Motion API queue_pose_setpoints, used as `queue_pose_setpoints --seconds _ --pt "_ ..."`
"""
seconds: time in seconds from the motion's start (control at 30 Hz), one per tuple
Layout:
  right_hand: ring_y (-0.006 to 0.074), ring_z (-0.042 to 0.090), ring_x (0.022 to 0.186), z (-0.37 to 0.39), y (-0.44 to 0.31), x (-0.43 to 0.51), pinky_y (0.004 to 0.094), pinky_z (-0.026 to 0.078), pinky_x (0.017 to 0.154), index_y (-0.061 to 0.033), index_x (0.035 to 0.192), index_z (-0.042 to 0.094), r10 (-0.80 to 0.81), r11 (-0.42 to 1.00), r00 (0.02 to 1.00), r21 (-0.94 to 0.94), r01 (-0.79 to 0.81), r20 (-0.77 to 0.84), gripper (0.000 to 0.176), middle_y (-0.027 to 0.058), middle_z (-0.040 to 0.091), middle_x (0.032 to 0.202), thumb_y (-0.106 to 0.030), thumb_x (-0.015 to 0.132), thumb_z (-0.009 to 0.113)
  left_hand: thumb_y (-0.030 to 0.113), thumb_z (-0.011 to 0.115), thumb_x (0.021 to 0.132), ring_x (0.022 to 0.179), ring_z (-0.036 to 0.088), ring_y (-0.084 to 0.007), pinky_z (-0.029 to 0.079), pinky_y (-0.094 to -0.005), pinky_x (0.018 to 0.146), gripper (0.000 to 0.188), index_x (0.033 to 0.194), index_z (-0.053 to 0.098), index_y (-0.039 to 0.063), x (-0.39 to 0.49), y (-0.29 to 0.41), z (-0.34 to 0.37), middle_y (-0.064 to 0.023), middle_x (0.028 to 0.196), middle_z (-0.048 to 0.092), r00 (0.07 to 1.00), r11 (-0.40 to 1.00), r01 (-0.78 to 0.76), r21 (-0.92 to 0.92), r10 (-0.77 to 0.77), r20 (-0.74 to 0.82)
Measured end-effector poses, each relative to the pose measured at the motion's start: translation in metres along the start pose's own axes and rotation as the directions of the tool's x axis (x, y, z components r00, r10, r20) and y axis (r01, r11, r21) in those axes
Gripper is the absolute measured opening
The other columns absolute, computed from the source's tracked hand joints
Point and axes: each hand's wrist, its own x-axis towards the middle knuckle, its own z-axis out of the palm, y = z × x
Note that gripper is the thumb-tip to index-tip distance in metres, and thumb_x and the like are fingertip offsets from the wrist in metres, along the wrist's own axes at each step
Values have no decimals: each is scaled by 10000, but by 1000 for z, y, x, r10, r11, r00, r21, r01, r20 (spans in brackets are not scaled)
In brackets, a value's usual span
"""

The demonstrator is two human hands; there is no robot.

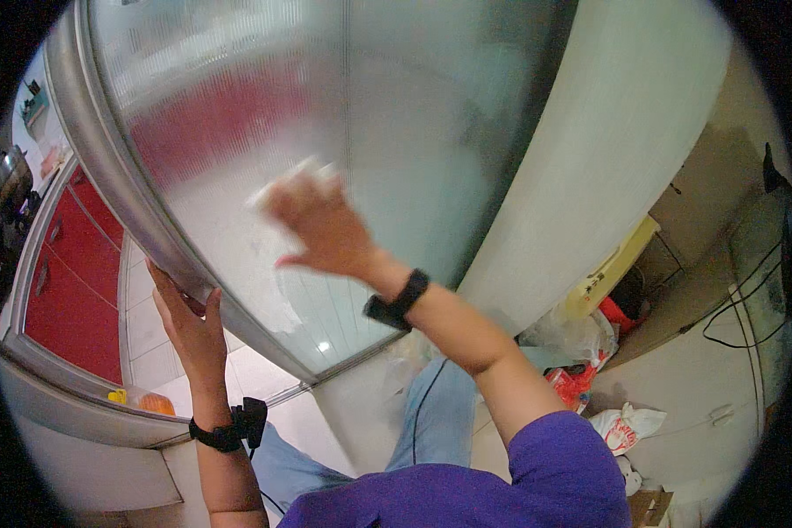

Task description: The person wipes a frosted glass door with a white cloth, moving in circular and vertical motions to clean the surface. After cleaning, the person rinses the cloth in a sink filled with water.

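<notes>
My left hand (191,323) grips the edge of the metal door frame (122,175), its thumb on the near side and its fingers around the outer side. The frame borders a translucent ribbed glass door panel (416,191). Blurred by motion, my right hand (330,228) is spread over the panel's lower middle, with a white cloth or tissue (313,165) under its fingers. Much of that white piece is hidden by the hand. Wet-looking streaks mark the glass below it. Both wrists wear black straps.
A pale wall edge (607,145) runs along the panel's right side. Plastic bags (624,426), a yellow box (617,261) and loose black cables (742,330) lie at right. Red cabinets (82,284) stand beyond the doorway at left, and a floor track (363,356) passes below the door.
</notes>
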Motion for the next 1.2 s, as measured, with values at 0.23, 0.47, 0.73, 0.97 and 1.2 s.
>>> queue_pose_setpoints --seconds 0.23,0.47,0.73,0.97,1.2 --pt "347 332 1175 -55 214 52 487 249 958 58 1280 297 755 642 413 447 -623 -509 672 242 323 1313 -487 901 397 24 669 737 873 510 -227 456 -322 684 903 1436 113 162 -2 -12 4 -178 1236 423 1000 1000 16 -20 -17 -21" --pt "320 -19 1363 -23 32 44 533 -47 1064 -47 1406 110 333 923 938 237 -304 -95 940 161 43 1471 -638 757 447 19 660 745 1002 522 -256 470 -301 712 875 1432 134 153 0 -9 2 -190 1335 353 993 991 119 -66 -118 13" --pt "324 36 1358 45 175 -149 433 -10 1092 27 1396 50 986 127 2 739 -661 -167 714 219 30 1461 -466 936 285 59 639 775 971 488 -245 456 -338 709 861 1437 103 187 0 -12 4 -185 1325 346 1000 999 -24 -37 23 -9" --pt "305 17 1370 10 -38 -4 538 -40 1065 -72 1424 66 320 897 944 346 -274 -81 878 134 23 1486 -648 818 337 42 647 740 760 441 -181 429 -325 681 917 1441 76 193 -9 10 3 -114 997 422 998 999 2 -52 -5 -61" --pt "308 -21 1369 -6 62 -50 495 -31 1076 -52 1420 39 480 877 825 175 -448 -299 827 179 -3 1475 -572 859 352 26 665 712 835 495 -186 470 -333 747 861 1417 184 143 -24 0 -2 -109 1020 443 999 991 5 -136 1 44"
